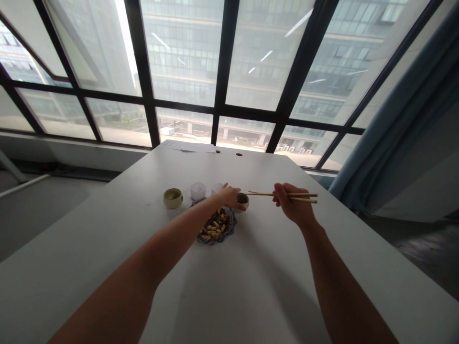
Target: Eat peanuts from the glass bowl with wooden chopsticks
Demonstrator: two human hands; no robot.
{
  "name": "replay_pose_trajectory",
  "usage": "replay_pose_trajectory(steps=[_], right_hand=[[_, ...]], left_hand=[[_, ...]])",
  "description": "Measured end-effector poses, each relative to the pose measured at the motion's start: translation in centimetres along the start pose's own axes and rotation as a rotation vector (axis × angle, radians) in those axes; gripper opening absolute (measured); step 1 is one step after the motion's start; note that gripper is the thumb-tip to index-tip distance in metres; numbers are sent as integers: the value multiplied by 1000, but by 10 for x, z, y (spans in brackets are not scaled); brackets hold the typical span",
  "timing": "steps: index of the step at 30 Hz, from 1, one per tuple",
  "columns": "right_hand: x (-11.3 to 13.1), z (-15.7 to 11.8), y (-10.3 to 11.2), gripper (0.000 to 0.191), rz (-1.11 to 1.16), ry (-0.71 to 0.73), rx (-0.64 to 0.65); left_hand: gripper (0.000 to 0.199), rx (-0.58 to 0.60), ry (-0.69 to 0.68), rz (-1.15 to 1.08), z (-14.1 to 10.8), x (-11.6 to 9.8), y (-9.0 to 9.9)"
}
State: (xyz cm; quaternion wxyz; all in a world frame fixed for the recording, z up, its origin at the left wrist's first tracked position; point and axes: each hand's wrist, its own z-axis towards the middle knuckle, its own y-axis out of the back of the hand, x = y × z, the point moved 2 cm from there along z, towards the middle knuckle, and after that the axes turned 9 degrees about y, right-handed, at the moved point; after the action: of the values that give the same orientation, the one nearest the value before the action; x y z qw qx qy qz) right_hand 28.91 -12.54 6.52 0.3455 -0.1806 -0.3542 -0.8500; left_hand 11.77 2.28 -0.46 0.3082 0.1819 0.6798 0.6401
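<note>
A small pale cup point(245, 202) with a dark inside stands on the white table, gripped by my left hand point(230, 197) with the thumb on its near side and fingers at the far rim. A pair of wooden chopsticks point(303, 195) is held in my closed right hand point(289, 200), its tips pointing left toward that cup. Below my left wrist lies a dark scalloped glass bowl point(232, 229) of peanuts in shells point(214, 231) and smaller dark pieces. My left forearm covers part of this bowl.
To the left stands an olive-yellow cup point(172, 198). Two clear plastic cups, one nearer the left point(198, 191) and one by my hand point(216, 188), sit behind the bowl. Papers point(188, 146) lie at the table's far end, before windows. A blue curtain point(390, 114) hangs on the right.
</note>
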Motion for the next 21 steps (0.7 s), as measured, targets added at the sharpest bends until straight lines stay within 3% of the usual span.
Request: replay_pose_trajectory(steps=[2, 4, 6, 9, 12, 14, 18, 21], right_hand=[[7, -1, -1, 60, 104, -33, -92], [13, -3, -6, 63, 217, -88, -83], [18, -6, -17, 65, 307, -155, 35], [18, -11, -39, 67, 384, -267, 269], [13, -19, -67, 67, 452, -349, 431], [9, -26, -86, 64, 522, -359, 468], [3, -39, -112, 62, 590, -325, 282], [1, -43, -113, 59, 562, -317, 106]], left_hand=[[77, -105, -65, -36, -13, 13, 7], [65, -263, -104, -82, -34, 34, 17], [56, -397, -85, -113, -60, 63, 23], [47, -566, 55, -139, -98, 110, 24], [46, -670, 214, -159, -125, 148, 11], [46, -705, 279, -187, -136, 164, -2], [49, -785, 369, -307, -144, 178, -21], [53, -816, 369, -415, -146, 179, -27]])
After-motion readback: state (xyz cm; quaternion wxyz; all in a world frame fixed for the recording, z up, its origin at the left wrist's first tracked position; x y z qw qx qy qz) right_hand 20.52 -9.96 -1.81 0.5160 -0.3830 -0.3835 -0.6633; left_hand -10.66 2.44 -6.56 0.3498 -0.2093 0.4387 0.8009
